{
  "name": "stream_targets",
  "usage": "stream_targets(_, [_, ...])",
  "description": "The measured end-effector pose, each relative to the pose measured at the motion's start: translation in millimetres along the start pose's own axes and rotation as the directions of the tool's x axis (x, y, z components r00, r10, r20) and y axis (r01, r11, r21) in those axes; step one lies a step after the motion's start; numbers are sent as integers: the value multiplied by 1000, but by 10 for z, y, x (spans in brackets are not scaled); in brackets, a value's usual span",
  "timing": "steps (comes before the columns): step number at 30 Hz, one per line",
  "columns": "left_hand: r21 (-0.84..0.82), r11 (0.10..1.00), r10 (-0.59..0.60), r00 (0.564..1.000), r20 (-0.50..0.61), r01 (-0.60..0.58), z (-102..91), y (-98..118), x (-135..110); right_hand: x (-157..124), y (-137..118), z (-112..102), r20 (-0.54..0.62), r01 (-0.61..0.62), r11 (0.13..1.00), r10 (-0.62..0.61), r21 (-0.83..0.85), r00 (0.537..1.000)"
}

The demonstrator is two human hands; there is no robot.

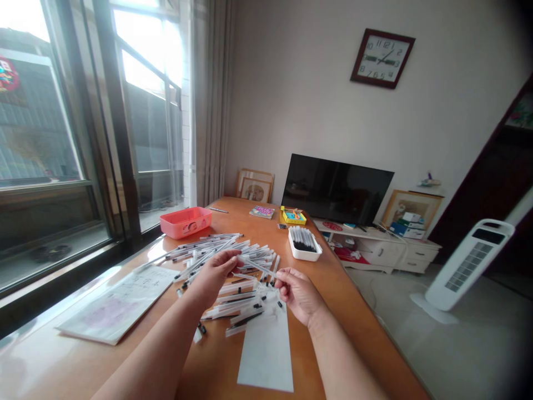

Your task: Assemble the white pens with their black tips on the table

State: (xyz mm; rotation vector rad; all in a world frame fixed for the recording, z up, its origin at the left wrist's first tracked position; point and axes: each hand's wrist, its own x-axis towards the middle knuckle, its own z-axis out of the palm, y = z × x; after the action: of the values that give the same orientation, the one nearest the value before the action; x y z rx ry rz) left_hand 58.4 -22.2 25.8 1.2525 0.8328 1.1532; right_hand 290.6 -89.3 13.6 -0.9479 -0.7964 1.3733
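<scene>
Both my hands hold one thin clear pen [259, 267] above the wooden table [358, 328]. My left hand [216, 270] is closed on its left end, and my right hand [296, 291] pinches its right end. Under them lies a heap of several clear pens with black tips [233, 253]. More of these pens, some in clear sleeves [241, 308], lie close to my wrists. A white sheet [266, 350] lies in front of me between my forearms.
A pink plastic tray [185, 221] stands at the table's far left. A white tray of dark pen parts [305, 243] stands at the far right. A printed paper [119, 303] lies at the left. Small boxes, a television and a white fan stand beyond.
</scene>
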Motion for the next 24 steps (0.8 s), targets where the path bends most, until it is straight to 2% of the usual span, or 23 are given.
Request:
stream_targets(2, [-39,999,12,1000,18,-12,2,12,-7,15,-3,6,-6,-5,996,6,84,1000])
stream_targets(7, [29,1000,-8,994,111,5,83,13,-52,28,15,113,-31,33,964,-26,265,999])
stream_targets(12, [144,989,-22,968,249,-15,277,-50,-123,-24,135,281,-20,66,975,-64,214,998])
stream_targets(15, [250,957,79,963,259,-146,359,-83,-145,-45,169,338,-67,84,982,-74,170,995])
stream_targets(17, [377,890,165,952,258,-257,385,-70,-166,-47,165,351,-98,100,983,-86,151,991])
stream_targets(20, [579,715,273,919,285,-392,400,-4,-215,-42,145,343,-124,114,983,-96,146,988])
stream_targets(22, [650,619,304,898,318,-440,409,41,-249,-37,132,331,-122,124,979,-105,161,987])
stream_targets(24, [676,585,299,894,333,-447,416,62,-269,-33,119,316,-108,125,977,-107,174,988])
